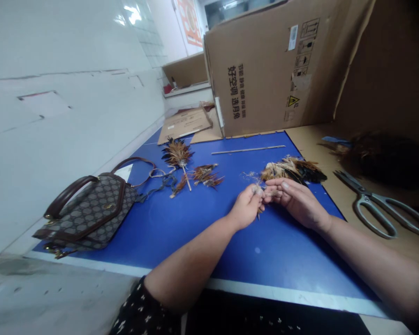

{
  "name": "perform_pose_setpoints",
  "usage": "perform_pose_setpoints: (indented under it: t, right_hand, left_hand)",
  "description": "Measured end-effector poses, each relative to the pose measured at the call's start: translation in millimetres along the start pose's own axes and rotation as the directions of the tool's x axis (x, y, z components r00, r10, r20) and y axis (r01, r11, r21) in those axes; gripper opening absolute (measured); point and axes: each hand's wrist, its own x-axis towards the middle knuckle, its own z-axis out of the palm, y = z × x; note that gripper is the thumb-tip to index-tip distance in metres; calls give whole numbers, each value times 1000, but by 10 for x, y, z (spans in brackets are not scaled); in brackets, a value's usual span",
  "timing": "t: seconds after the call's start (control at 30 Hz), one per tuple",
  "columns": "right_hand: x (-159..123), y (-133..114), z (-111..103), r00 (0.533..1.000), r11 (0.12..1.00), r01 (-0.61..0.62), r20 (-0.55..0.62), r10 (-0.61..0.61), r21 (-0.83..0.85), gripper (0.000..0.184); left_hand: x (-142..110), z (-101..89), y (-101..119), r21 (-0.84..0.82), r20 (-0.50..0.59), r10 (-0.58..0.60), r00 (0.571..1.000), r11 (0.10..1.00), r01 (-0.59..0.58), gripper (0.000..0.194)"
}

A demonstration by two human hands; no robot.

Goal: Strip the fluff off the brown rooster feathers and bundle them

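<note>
Low over the blue table (pixel 202 237), my two hands meet. My left hand (pixel 246 207) is closed in a pinch on small feathers (pixel 256 189), with pale fluff sticking up and a dark tip below the fingers. My right hand (pixel 302 202) has its palm turned inward and its fingers curled against the left fingertips; brownish feather bits show between them, partly hidden. Just beyond the hands lies a pile of brown and black feathers (pixel 293 170). Farther left are a feather duster (pixel 177 154) with a thin stick handle and a loose feather bunch (pixel 206 176).
A patterned handbag (pixel 101 209) stands on the left, near a dark cloth strip (pixel 158 187). A thin stick (pixel 247 150) lies behind the hands. Scissors (pixel 377 202) rest open at the right by a dark feather heap (pixel 387 158). A large cardboard box (pixel 265 79) rises behind.
</note>
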Motion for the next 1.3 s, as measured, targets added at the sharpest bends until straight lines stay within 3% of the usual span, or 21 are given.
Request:
perform_pose_setpoints:
  t: [0.17,0.37,0.57,0.7,0.9,1.13,1.2,1.3]
  right_hand:
    - [-23,-30,27,1000,993,4,-18,-6,-115,40]
    - [3,11,31,998,957,-10,-59,-7,-289,49]
    - [7,14,35,993,878,33,-81,-81,-477,37]
    - [5,11,28,988,894,33,-122,-98,-447,36]
    - [-7,-19,73,997,942,-1,-75,-26,-335,48]
    - [-12,-26,78,993,912,66,-61,-99,-405,29]
    - [-13,-36,88,993,913,81,-45,-108,-399,29]
    - [-11,-31,99,993,929,62,-72,-95,-365,33]
  left_hand:
    - [32,49,69,-444,-2,-38,999,896,33,45]
    - [20,54,218,-598,-13,-54,998,800,36,34]
    - [3,40,192,-554,70,-76,995,826,102,41]
    - [-10,51,170,-489,124,-105,987,859,153,44]
    - [0,61,161,-518,67,-117,991,845,135,44]
    - [12,35,67,-463,126,-128,984,869,172,52]
    - [16,28,33,-412,111,-132,985,896,167,54]
    - [29,22,5,-336,-10,-66,998,940,58,54]
